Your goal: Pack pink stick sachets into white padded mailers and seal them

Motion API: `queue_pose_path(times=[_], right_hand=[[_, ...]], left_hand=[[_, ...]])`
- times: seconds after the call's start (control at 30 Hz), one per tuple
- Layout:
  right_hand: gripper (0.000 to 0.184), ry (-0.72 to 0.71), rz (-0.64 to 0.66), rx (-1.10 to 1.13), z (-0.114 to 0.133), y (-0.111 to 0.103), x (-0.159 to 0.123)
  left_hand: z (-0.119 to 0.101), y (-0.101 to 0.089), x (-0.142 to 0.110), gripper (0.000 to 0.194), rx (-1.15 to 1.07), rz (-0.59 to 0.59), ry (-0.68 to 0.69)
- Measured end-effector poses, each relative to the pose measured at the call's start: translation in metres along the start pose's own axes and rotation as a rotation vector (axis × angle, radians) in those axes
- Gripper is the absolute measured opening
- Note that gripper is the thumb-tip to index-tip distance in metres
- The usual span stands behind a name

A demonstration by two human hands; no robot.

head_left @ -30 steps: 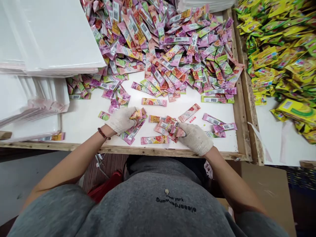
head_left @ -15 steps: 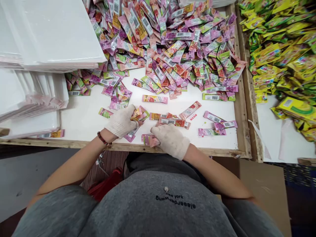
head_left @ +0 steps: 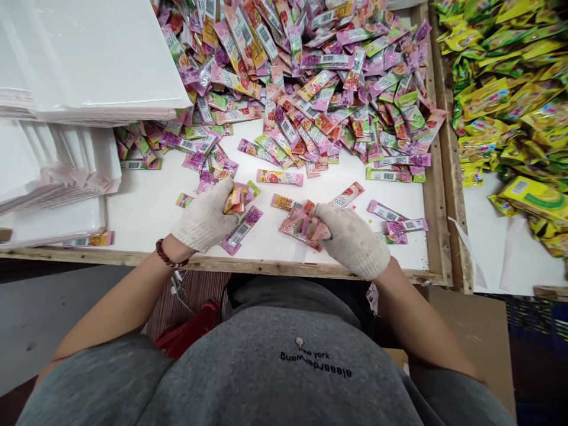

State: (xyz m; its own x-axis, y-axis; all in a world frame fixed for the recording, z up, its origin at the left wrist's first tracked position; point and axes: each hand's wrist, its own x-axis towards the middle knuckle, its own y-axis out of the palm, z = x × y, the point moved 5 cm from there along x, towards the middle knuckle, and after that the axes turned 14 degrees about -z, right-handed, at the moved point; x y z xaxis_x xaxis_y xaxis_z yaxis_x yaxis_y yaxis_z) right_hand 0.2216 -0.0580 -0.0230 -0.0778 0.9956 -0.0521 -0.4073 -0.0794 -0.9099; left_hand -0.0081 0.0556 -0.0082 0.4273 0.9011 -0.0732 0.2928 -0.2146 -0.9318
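Observation:
My left hand [head_left: 207, 216], in a white knitted glove with bare fingertips, is closed around several stick sachets [head_left: 236, 197] with orange, red and green print. Just right of it, purple sachets [head_left: 244, 229] lie on the white tabletop [head_left: 146, 207]. My right hand [head_left: 352, 235], gloved the same way, pinches pink and red stick sachets [head_left: 306, 225] near the front edge. An orange sachet [head_left: 286, 202] lies just behind them. A red and white sachet [head_left: 348, 194] shows partly behind my right hand. Farther back lies a yellow and pink sachet [head_left: 279, 177].
A big heap of mixed stick sachets [head_left: 306, 83] fills the back. White flat packs [head_left: 97, 59] are stacked at the left. A wooden rim [head_left: 444, 177] divides off a pile of yellow packets [head_left: 501, 106]. Purple sachets [head_left: 406, 225] lie right of my right hand.
My right hand has moved right and slightly up, gathering the front sachets into its fingers. My left hand has drawn left with its sachets, uncovering more of the purple ones.

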Motion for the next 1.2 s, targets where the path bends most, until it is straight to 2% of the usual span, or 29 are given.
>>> queue_pose_path(times=[0.07, 0.13, 0.23, 0.33, 0.43, 0.5, 0.57, 0.63, 0.7, 0.8, 0.87, 0.93, 1.03, 1.13, 1.2], right_hand=[[0.031, 0.101, 0.022, -0.102, -0.013, 0.006, 0.009], [0.03, 0.168, 0.107, -0.198, -0.02, 0.016, 0.018], [0.025, 0.173, 0.199, -0.25, -0.02, 0.026, 0.025], [0.022, 0.103, 0.135, -0.246, -0.02, 0.022, 0.023], [0.026, 0.057, -0.03, -0.191, -0.021, 0.008, 0.009], [0.029, 0.074, -0.077, -0.1, -0.021, 0.003, -0.004], [0.029, 0.093, -0.052, -0.024, -0.017, 0.005, -0.013], [0.027, 0.098, 0.008, -0.021, -0.009, 0.014, -0.017], [0.026, 0.118, 0.071, -0.087, -0.002, 0.026, -0.015], [0.025, 0.146, 0.15, -0.182, 0.007, 0.042, -0.008], [0.023, 0.108, 0.175, -0.2, 0.014, 0.046, -0.004], [0.02, 0.037, 0.175, -0.206, 0.02, 0.042, -0.003], [0.02, -0.052, 0.184, -0.215, 0.02, 0.025, -0.007], [0.021, -0.091, 0.139, -0.231, 0.002, -0.002, -0.01], [0.024, -0.089, 0.061, -0.281, -0.022, -0.019, -0.005]], left_hand=[[-0.003, 0.015, -0.002, 0.042, 0.146, 0.103, -0.074], [-0.006, 0.032, -0.003, 0.044, 0.25, 0.201, -0.109], [-0.012, 0.046, -0.003, 0.036, 0.248, 0.247, -0.031], [-0.013, 0.036, 0.0, 0.033, 0.111, 0.175, 0.113], [0.0, 0.003, 0.004, 0.032, -0.078, 0.069, 0.169], [0.013, -0.016, 0.003, 0.033, -0.141, 0.11, 0.199], [0.021, -0.022, -0.004, 0.034, -0.124, 0.229, 0.297], [0.025, -0.017, -0.016, 0.034, -0.027, 0.307, 0.421], [0.026, -0.004, -0.028, 0.034, 0.111, 0.313, 0.511], [0.023, 0.018, -0.042, 0.029, 0.27, 0.261, 0.543], [0.02, 0.026, -0.047, 0.025, 0.317, 0.257, 0.535], [0.017, 0.025, -0.047, 0.026, 0.326, 0.281, 0.511], [0.014, 0.007, -0.036, 0.029, 0.32, 0.266, 0.429], [0.008, -0.015, -0.015, 0.041, 0.342, 0.154, 0.366], [0.002, -0.017, -0.001, 0.053, 0.39, 0.14, 0.374]])
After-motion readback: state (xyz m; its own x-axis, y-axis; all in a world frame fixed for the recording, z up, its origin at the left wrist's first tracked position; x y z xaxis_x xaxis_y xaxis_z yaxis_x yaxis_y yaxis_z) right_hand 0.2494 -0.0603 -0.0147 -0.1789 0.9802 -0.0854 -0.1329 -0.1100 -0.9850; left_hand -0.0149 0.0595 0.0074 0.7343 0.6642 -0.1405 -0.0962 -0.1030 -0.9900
